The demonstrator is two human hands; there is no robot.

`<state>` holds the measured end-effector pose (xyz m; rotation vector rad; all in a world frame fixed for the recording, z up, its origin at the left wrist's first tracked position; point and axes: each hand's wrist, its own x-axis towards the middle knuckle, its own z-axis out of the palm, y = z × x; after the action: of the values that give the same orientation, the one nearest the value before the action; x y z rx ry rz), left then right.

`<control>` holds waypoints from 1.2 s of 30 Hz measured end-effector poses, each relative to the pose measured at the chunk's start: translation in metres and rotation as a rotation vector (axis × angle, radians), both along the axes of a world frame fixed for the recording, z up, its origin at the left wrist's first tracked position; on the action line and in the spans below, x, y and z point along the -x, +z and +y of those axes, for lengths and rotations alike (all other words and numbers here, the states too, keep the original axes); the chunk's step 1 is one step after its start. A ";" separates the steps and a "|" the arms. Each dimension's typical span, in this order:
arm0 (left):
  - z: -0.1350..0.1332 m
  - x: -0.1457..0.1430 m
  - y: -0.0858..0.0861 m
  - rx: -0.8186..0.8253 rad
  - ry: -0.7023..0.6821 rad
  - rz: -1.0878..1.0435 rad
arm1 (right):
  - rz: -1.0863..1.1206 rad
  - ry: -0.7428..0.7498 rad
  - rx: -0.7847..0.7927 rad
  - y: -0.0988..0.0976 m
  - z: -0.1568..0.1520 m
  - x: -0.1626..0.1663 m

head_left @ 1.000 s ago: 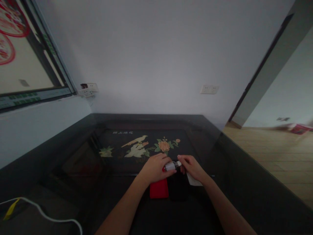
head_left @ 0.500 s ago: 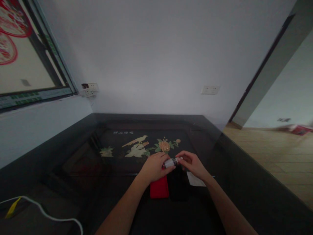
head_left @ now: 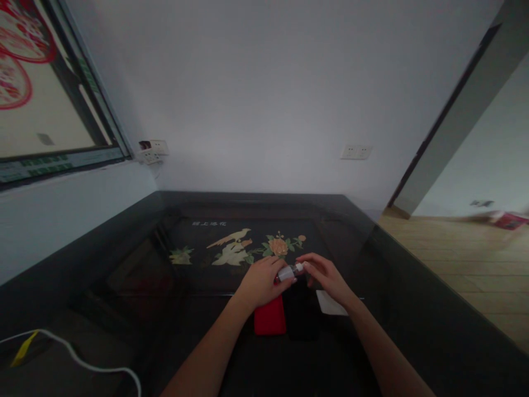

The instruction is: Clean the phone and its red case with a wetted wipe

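My left hand is closed round a small white bottle with a red base, held sideways above the dark table. My right hand pinches the bottle's cap end with its fingertips. Under my hands a red flat piece and a black flat piece lie side by side. A white card lies just right of them, below my right wrist.
A bird and flower inlay decorates the table's middle. A white cable with a yellow tag runs across the near left. Wall sockets sit on the white wall. A doorway and wooden floor lie to the right.
Both hands have lifted slightly with the bottle, so the white card now shows more fully. My right fingers have shifted on the cap end.
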<state>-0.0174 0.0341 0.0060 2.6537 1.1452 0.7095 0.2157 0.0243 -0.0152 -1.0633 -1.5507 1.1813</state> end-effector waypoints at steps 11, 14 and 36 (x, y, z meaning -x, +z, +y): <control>-0.002 -0.001 0.000 0.034 -0.044 -0.021 | -0.092 -0.005 0.051 -0.004 0.001 0.005; 0.000 0.000 -0.002 0.060 -0.006 -0.042 | -0.069 0.010 0.000 -0.005 0.000 0.005; 0.003 0.000 -0.006 0.044 0.037 -0.078 | -0.133 -0.064 -0.045 -0.001 -0.004 0.009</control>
<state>-0.0176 0.0375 0.0002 2.5515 1.1780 0.7777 0.2068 0.0206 -0.0162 -1.1731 -1.6248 1.0457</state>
